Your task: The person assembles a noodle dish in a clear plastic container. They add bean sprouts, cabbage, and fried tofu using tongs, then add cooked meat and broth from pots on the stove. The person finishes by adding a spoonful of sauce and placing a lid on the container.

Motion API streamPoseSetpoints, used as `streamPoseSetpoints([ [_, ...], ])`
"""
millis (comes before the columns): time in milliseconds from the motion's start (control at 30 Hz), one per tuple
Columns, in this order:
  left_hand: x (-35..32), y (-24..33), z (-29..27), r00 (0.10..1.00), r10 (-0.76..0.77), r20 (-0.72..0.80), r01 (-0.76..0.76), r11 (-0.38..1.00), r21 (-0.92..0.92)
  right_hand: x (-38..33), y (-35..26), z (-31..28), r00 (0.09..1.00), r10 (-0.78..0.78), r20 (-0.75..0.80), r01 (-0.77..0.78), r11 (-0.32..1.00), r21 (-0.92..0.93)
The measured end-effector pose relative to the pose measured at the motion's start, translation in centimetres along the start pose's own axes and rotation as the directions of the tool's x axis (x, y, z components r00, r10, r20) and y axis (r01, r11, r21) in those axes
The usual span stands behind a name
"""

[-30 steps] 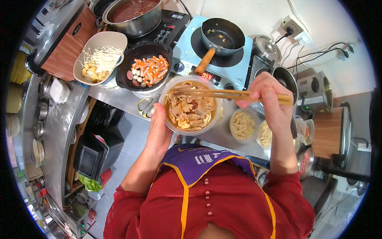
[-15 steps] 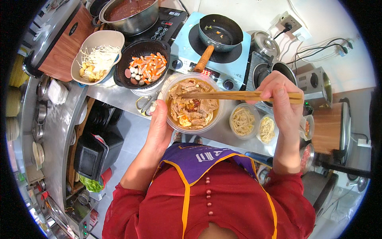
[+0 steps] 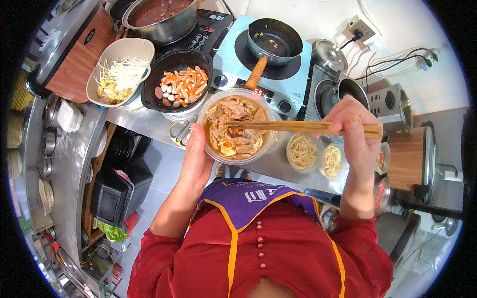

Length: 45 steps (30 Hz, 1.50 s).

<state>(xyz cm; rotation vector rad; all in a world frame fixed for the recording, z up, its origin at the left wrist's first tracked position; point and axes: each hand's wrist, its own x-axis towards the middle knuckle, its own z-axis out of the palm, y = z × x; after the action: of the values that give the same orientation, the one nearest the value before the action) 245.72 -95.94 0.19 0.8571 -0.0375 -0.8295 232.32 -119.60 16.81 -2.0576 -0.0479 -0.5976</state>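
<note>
My left hand [image 3: 195, 158] grips the left side of a clear round plastic bowl [image 3: 202, 120], thumb up along its wall. Sliced meat [image 3: 233, 111] in brown broth fills the bowl, with noodles and red chili bits among it. In my right hand [image 3: 351, 121] is a pair of long wooden chopsticks [image 3: 298, 127], held nearly level from the right. Their tips touch the food near the bowl's middle. Just right of the bowl, two small tubs hold pale strands: one of bean sprouts [image 3: 303, 151] and another of pale shreds [image 3: 332, 161].
Beyond the bowl, a wooden-handled frying pan [image 3: 275, 42] sits on a light-blue induction cooker [image 3: 233, 52]. Leftward stand a black pot [image 3: 149, 92] of crab sticks and balls, a cream dish [image 3: 94, 79] of enoki mushrooms, and a steel pot [image 3: 171, 31] of red soup. Scissors [image 3: 178, 133] lie beside the bowl.
The chopstick tips have shifted slightly lower in the bowl, and my right hand has moved a little down and right. My left hand keeps its hold on the bowl.
</note>
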Motion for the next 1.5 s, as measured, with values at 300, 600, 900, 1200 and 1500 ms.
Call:
streamPoseSetpoints([
  [300, 0.4, 0.3, 0.2, 0.999, -0.008, -0.036, 0.009, 1.0, 0.014, -0.4, -0.8, 0.8, 0.993, 0.114, 0.014, -0.115, 0.992, 0.045],
  [600, 0.8, 0.5, 0.2, 1.0, -0.01, -0.017, 0.01, 1.0, 0.005, -0.7, -0.4, 0.0, 0.994, 0.039, -0.104, -0.041, 0.999, -0.015],
  [900, 0.9, 0.8, 0.4, 0.999, -0.01, -0.035, 0.011, 1.0, 0.024, -0.5, 0.5, -0.8, 0.988, 0.067, -0.137, -0.073, 0.997, -0.04],
  [1200, 1.0, 0.6, 0.1, 1.0, -0.01, -0.006, 0.01, 1.0, 0.03, -0.9, 0.9, -1.0, 0.981, 0.158, -0.112, -0.149, 0.985, 0.086],
  [1500, 1.5, 1.0, 0.3, 0.999, 0.037, 0.01, -0.037, 0.999, 0.04, -1.6, -1.1, -2.3, 0.975, 0.179, -0.135, -0.162, 0.979, 0.124],
])
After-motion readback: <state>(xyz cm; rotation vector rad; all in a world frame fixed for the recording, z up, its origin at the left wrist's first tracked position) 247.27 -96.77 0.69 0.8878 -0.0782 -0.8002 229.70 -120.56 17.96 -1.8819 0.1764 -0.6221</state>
